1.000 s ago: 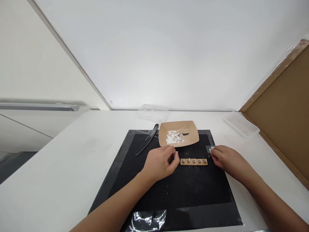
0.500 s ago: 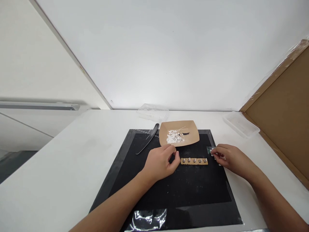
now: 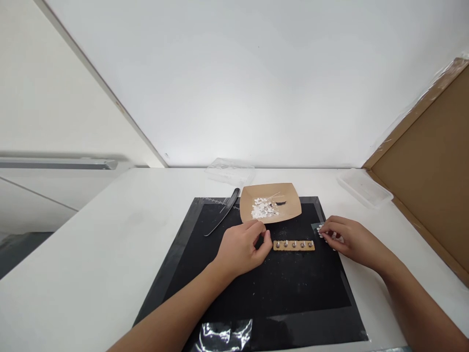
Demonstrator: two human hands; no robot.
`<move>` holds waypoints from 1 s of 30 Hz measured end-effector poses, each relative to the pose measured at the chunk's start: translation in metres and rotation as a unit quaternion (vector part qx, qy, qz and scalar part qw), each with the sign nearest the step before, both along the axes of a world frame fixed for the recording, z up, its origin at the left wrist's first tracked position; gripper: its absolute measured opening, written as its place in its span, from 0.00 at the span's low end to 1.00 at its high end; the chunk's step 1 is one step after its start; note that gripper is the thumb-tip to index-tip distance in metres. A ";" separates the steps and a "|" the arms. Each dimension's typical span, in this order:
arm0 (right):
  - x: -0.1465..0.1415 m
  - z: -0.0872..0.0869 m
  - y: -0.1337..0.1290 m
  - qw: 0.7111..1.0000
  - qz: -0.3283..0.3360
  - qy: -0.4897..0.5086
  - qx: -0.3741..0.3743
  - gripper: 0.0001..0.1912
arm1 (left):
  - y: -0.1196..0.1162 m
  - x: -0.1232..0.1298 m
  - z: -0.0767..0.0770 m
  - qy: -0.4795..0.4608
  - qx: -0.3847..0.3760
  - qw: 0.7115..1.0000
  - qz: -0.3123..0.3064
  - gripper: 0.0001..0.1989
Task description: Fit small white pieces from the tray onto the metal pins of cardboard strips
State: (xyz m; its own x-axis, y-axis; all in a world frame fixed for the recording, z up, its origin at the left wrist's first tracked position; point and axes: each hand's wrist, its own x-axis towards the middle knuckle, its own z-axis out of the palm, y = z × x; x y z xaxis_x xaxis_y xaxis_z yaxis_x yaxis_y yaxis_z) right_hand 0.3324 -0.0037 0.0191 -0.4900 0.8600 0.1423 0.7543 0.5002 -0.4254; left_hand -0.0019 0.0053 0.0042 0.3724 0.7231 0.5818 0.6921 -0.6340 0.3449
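Observation:
My left hand (image 3: 244, 248) is curled into a pinch just off the left end of a tan strip (image 3: 293, 246). What its fingertips hold, if anything, is too small to make out. Several small round metal pieces with upright pins sit in a row along that strip. At the mat's right edge, my right hand (image 3: 353, 243) pinches at a small clear sheet dotted with white spots (image 3: 317, 227). Its fingers cover much of the sheet.
A black mat (image 3: 293, 293) lies under the work. Behind the strip stands a brown paper tray (image 3: 287, 192) with white bits in it. Left of the tray lie curved black tweezers (image 3: 226, 208). A clear plastic box (image 3: 365, 189) sits back right, beside a cardboard wall (image 3: 432, 161).
The view has shifted slightly. My right fingers have moved a little over the dotted sheet; my left hand keeps its pinch by the strip.

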 end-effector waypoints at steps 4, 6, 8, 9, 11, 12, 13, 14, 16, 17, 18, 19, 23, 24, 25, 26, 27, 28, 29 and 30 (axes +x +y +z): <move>-0.008 0.004 -0.002 0.998 -0.013 0.050 0.030 0.11 | -0.002 0.001 0.004 -0.023 -0.013 0.999 -0.035 0.12; -0.016 0.005 -0.005 0.994 -0.022 0.100 0.038 0.11 | -0.005 0.004 0.007 -0.055 -0.035 0.995 -0.075 0.10; -0.030 0.006 -0.011 0.986 -0.032 0.157 0.048 0.10 | -0.010 0.008 0.010 -0.100 -0.069 0.985 -0.118 0.06; -0.039 0.007 -0.015 0.981 -0.033 0.185 0.050 0.09 | -0.013 0.011 0.011 -0.126 -0.089 0.978 -0.138 0.05; -0.058 0.011 -0.023 0.970 -0.025 0.235 0.056 0.07 | -0.019 0.016 0.013 -0.174 -0.137 0.960 -0.172 0.09; -0.067 0.014 -0.027 0.965 -0.022 0.255 0.061 0.06 | -0.022 0.018 0.014 -0.195 -0.159 0.950 -0.183 0.11; -0.076 0.016 -0.030 0.961 -0.018 0.268 0.063 0.05 | -0.024 0.020 0.015 -0.215 -0.178 0.941 -0.190 0.12; -0.084 0.019 -0.033 0.959 -0.015 0.276 0.063 0.05 | -0.026 0.021 0.016 -0.235 -0.192 0.933 -0.192 0.13; -0.096 0.024 -0.035 0.955 -0.017 0.290 0.062 0.04 | -0.028 0.021 0.017 -0.271 -0.213 0.919 -0.192 0.12; -0.101 0.026 -0.035 0.953 -0.021 0.296 0.059 0.04 | -0.028 0.021 0.017 -0.287 -0.224 0.912 -0.191 0.11; -0.105 0.028 -0.033 0.952 -0.023 0.299 0.056 0.04 | -0.028 0.021 0.017 -0.302 -0.235 0.905 -0.189 0.10; -0.108 0.029 -0.032 0.952 -0.023 0.301 0.055 0.04 | -0.028 0.020 0.017 -0.316 -0.244 0.898 -0.186 0.09; -0.115 0.028 -0.025 0.949 -0.027 0.309 0.052 0.06 | -0.027 0.017 0.016 -0.365 -0.254 0.881 -0.159 0.07; -0.117 0.026 -0.024 0.945 -0.033 0.322 0.046 0.06 | -0.027 0.016 0.016 -0.370 -0.249 0.882 -0.153 0.07; -0.118 0.024 -0.024 0.940 -0.040 0.338 0.037 0.06 | -0.026 0.016 0.016 -0.370 -0.242 0.884 -0.150 0.06; -0.119 0.022 -0.024 0.934 -0.044 0.354 0.025 0.07 | -0.026 0.016 0.016 -0.366 -0.233 0.888 -0.150 0.06; -0.120 0.020 -0.024 0.929 -0.045 0.368 0.011 0.07 | -0.026 0.016 0.016 -0.358 -0.223 0.894 -0.153 0.05; -0.120 0.018 -0.025 0.925 -0.044 0.378 -0.004 0.07 | -0.026 0.016 0.015 -0.349 -0.213 0.899 -0.155 0.06; -0.120 0.017 -0.026 0.921 -0.041 0.387 -0.017 0.07 | -0.026 0.016 0.015 -0.341 -0.203 0.905 -0.157 0.06; -0.120 0.016 -0.027 0.919 -0.039 0.392 -0.029 0.07 | -0.026 0.016 0.014 -0.333 -0.192 0.910 -0.157 0.07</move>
State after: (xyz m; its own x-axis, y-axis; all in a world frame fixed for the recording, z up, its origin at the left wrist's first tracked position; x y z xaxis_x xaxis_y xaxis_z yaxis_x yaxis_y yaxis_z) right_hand 0.2129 -0.0303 0.0353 -0.1936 0.9053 0.3780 0.2364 0.4170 -0.8776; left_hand 0.0140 -0.0204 0.0184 0.2530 0.8398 0.4803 0.0546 -0.5081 0.8596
